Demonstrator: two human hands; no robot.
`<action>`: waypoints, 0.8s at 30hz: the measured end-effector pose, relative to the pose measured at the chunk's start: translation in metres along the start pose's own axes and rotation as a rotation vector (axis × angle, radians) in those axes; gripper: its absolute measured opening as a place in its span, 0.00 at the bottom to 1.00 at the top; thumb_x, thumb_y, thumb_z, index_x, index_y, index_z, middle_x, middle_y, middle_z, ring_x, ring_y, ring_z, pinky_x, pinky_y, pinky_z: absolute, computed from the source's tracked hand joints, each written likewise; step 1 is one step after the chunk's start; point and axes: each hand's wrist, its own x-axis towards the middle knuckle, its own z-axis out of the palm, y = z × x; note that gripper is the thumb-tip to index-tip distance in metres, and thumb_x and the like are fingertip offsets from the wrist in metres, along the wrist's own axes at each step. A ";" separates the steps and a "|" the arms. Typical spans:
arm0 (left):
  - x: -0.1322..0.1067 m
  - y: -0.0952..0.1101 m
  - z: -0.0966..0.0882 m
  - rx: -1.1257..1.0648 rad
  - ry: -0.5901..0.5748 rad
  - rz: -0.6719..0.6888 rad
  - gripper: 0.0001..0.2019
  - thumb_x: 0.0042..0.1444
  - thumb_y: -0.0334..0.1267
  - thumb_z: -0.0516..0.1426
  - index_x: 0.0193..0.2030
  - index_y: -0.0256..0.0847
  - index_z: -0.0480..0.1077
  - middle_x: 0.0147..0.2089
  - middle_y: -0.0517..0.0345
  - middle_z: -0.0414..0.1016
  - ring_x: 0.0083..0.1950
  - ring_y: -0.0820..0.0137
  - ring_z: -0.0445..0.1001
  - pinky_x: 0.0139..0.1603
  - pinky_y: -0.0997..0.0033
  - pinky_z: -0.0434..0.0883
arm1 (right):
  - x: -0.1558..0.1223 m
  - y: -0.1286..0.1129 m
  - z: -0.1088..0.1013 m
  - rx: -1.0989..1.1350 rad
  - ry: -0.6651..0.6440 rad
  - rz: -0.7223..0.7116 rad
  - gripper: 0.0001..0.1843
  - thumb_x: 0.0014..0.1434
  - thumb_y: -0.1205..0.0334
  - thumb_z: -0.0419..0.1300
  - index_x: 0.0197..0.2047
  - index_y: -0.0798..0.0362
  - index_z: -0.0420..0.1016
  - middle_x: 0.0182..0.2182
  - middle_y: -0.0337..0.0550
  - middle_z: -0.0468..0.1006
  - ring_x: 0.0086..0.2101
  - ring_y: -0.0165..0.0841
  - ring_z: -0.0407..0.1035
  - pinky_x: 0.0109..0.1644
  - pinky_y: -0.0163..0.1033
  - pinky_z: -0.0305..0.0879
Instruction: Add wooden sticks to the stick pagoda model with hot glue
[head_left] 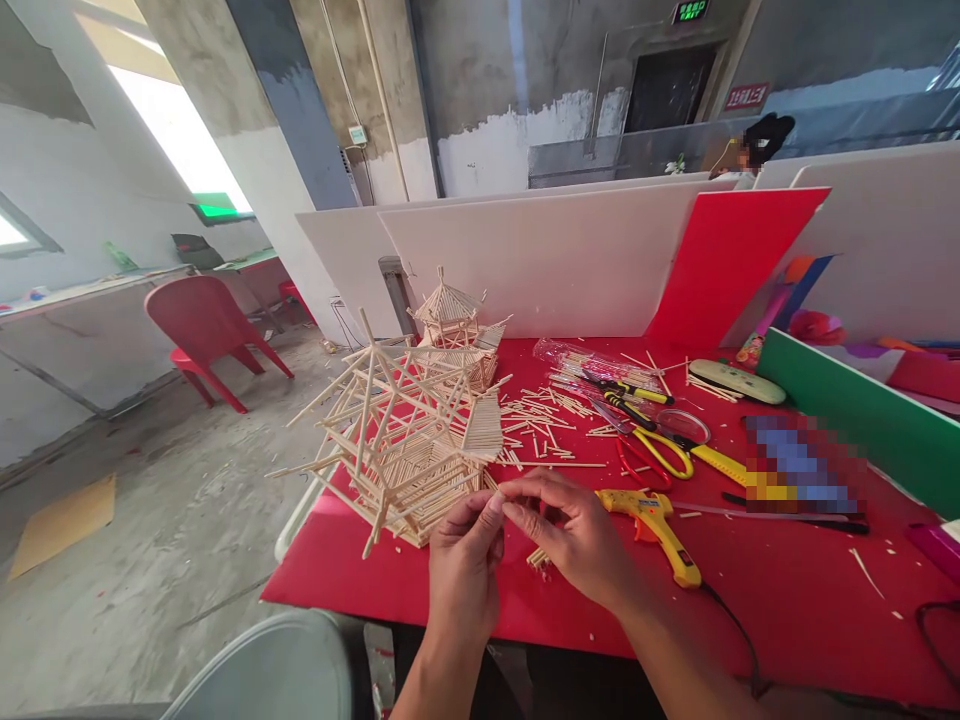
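Observation:
My left hand (466, 555) and my right hand (562, 525) meet at the fingertips over the front of the red tabletop (390, 590). Both are closed in a pinch, and whatever lies between the fingers is too small to make out. Just beyond them stands a model pavilion frame (405, 420) built of thin wooden sticks. A smaller finished-looking stick pavilion (450, 310) rises behind it. To the right of my right hand lies a yellow hot glue gun (660, 530). A short bundle of sticks (538, 558) rests under my right hand.
Loose cut sticks (540, 420) are scattered mid-table. Beyond them lie yellow-handled scissors (664, 450), pliers (637, 390), a yellow utility knife (720, 465) and a green pouch (736, 382). White boards (525, 265) line the back. A grey bin (270, 670) stands at lower left, a red chair (202, 320) further off.

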 end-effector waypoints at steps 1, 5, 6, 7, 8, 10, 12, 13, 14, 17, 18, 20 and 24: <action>-0.001 0.000 0.001 0.000 -0.024 -0.023 0.14 0.36 0.41 0.71 0.28 0.35 0.76 0.19 0.64 0.66 0.17 0.83 0.57 0.16 0.82 0.48 | -0.001 0.002 -0.002 -0.018 0.008 -0.042 0.10 0.61 0.55 0.59 0.43 0.46 0.79 0.34 0.41 0.76 0.35 0.31 0.71 0.36 0.35 0.67; -0.003 -0.002 0.003 0.007 -0.081 -0.089 0.13 0.39 0.40 0.70 0.26 0.35 0.74 0.21 0.62 0.68 0.16 0.84 0.56 0.16 0.81 0.47 | -0.002 0.012 -0.009 -0.039 0.076 -0.129 0.09 0.61 0.57 0.60 0.43 0.43 0.80 0.35 0.41 0.75 0.37 0.31 0.71 0.40 0.36 0.69; -0.003 -0.002 0.003 0.015 -0.080 -0.095 0.13 0.39 0.40 0.70 0.26 0.35 0.74 0.20 0.63 0.68 0.16 0.84 0.56 0.16 0.81 0.47 | -0.002 0.014 -0.011 -0.040 0.063 -0.130 0.10 0.61 0.57 0.61 0.45 0.42 0.79 0.36 0.41 0.75 0.37 0.31 0.71 0.41 0.36 0.69; -0.004 -0.003 0.003 0.023 -0.078 -0.097 0.13 0.39 0.40 0.70 0.27 0.35 0.74 0.20 0.63 0.67 0.15 0.84 0.55 0.16 0.81 0.46 | -0.002 0.015 -0.013 -0.041 0.039 -0.130 0.11 0.61 0.57 0.61 0.46 0.42 0.79 0.37 0.41 0.74 0.38 0.32 0.70 0.42 0.36 0.69; -0.004 -0.004 0.004 0.030 -0.078 -0.097 0.13 0.39 0.41 0.70 0.27 0.35 0.74 0.19 0.63 0.67 0.15 0.84 0.55 0.16 0.81 0.46 | -0.002 0.015 -0.015 -0.041 0.010 -0.132 0.12 0.61 0.56 0.60 0.48 0.41 0.78 0.37 0.41 0.74 0.39 0.32 0.70 0.42 0.37 0.69; -0.005 -0.005 0.005 0.038 -0.093 -0.100 0.13 0.41 0.41 0.69 0.27 0.35 0.74 0.20 0.63 0.68 0.15 0.85 0.55 0.15 0.81 0.45 | -0.002 0.016 -0.019 -0.042 -0.036 -0.127 0.11 0.62 0.56 0.58 0.47 0.41 0.78 0.36 0.40 0.74 0.40 0.32 0.70 0.44 0.37 0.68; -0.007 -0.006 0.006 0.045 -0.113 -0.113 0.13 0.42 0.42 0.68 0.29 0.35 0.75 0.21 0.62 0.69 0.15 0.85 0.55 0.15 0.81 0.46 | -0.003 0.017 -0.022 -0.040 -0.047 -0.104 0.10 0.63 0.55 0.57 0.44 0.43 0.79 0.35 0.40 0.74 0.39 0.32 0.69 0.44 0.37 0.67; -0.007 -0.007 0.007 0.052 -0.119 -0.123 0.13 0.42 0.42 0.68 0.30 0.35 0.75 0.21 0.61 0.70 0.14 0.85 0.55 0.15 0.81 0.46 | -0.003 0.018 -0.023 -0.033 -0.044 -0.085 0.10 0.64 0.55 0.57 0.42 0.44 0.79 0.34 0.40 0.73 0.38 0.32 0.69 0.43 0.36 0.66; -0.008 -0.007 0.009 0.060 -0.120 -0.131 0.13 0.42 0.42 0.68 0.31 0.35 0.76 0.22 0.61 0.70 0.14 0.85 0.55 0.15 0.81 0.46 | -0.003 0.020 -0.024 -0.022 -0.040 -0.067 0.09 0.63 0.55 0.57 0.42 0.44 0.78 0.35 0.39 0.73 0.37 0.31 0.69 0.42 0.35 0.66; -0.008 -0.009 0.013 0.095 -0.096 -0.126 0.14 0.40 0.43 0.69 0.29 0.35 0.76 0.20 0.62 0.69 0.13 0.85 0.55 0.14 0.81 0.46 | -0.005 0.025 -0.026 0.026 -0.063 -0.051 0.12 0.63 0.55 0.57 0.49 0.43 0.76 0.38 0.39 0.72 0.38 0.30 0.68 0.42 0.35 0.66; -0.008 -0.010 0.014 0.106 -0.083 -0.113 0.14 0.40 0.43 0.69 0.28 0.35 0.76 0.19 0.62 0.69 0.13 0.85 0.55 0.14 0.81 0.46 | -0.006 0.027 -0.027 0.037 -0.079 -0.053 0.13 0.63 0.55 0.57 0.50 0.42 0.75 0.38 0.39 0.72 0.39 0.31 0.69 0.43 0.35 0.66; -0.008 -0.013 0.016 0.116 -0.062 -0.078 0.15 0.39 0.44 0.69 0.26 0.35 0.75 0.18 0.62 0.68 0.13 0.85 0.55 0.14 0.81 0.47 | -0.006 0.028 -0.028 0.048 -0.099 -0.058 0.13 0.64 0.56 0.56 0.50 0.42 0.76 0.38 0.39 0.72 0.40 0.31 0.69 0.45 0.36 0.66; -0.009 -0.017 0.018 0.093 -0.070 -0.045 0.13 0.44 0.43 0.68 0.27 0.34 0.75 0.20 0.61 0.69 0.14 0.84 0.56 0.14 0.81 0.47 | -0.005 0.029 -0.029 0.063 -0.077 -0.053 0.09 0.63 0.57 0.58 0.45 0.44 0.78 0.36 0.39 0.71 0.38 0.31 0.69 0.43 0.35 0.66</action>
